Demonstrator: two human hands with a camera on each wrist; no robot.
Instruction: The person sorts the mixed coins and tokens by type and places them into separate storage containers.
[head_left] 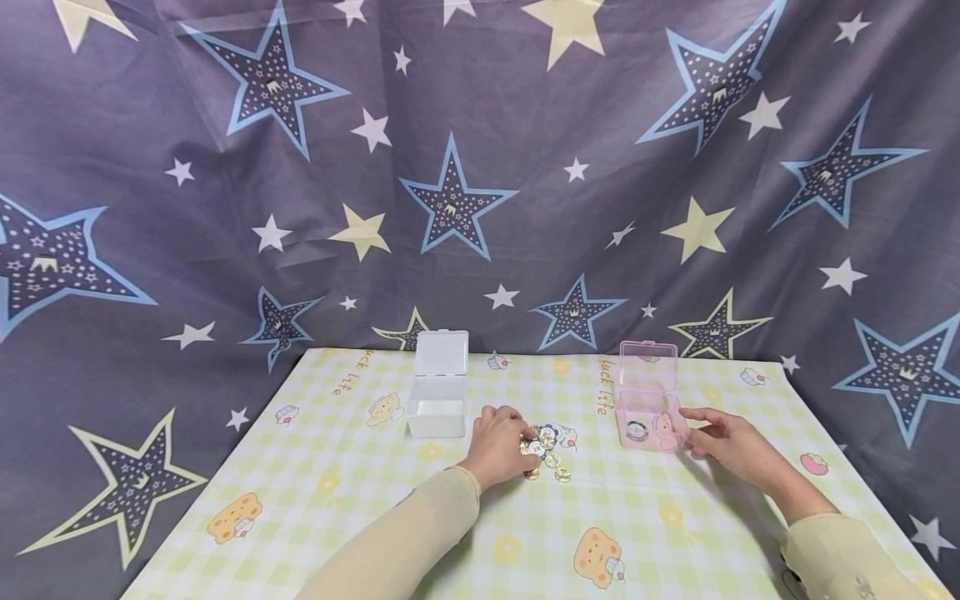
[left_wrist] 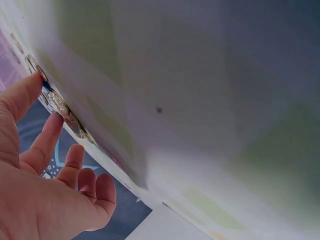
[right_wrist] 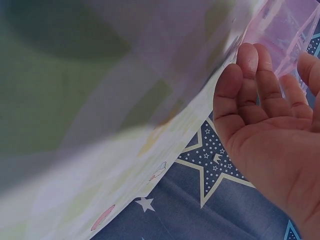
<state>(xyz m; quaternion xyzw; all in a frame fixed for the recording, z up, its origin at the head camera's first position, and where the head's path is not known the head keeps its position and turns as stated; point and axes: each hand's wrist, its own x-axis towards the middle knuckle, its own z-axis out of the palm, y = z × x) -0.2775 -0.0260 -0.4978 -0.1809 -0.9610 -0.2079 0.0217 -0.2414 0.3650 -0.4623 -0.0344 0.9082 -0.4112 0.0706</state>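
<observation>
A small pile of gold and silver coins [head_left: 546, 454] lies on the checked tablecloth [head_left: 360, 508] near the middle. My left hand [head_left: 517, 435] rests over the pile's left side. In the left wrist view the left hand [left_wrist: 47, 102] has nearly straight fingers whose tips touch the coins [left_wrist: 59, 106]. An open pink plastic box [head_left: 647, 408] with small items inside stands to the right. My right hand [head_left: 693, 429] lies beside its right wall with relaxed fingers, and the right wrist view shows the fingertips [right_wrist: 250, 55] against the pink box [right_wrist: 285, 25].
An open clear plastic box [head_left: 438, 392] stands left of the coins, lid upright. The tablecloth has cartoon bears and flowers. A star-printed blue cloth [head_left: 480, 167] hangs behind the table and drapes past both side edges.
</observation>
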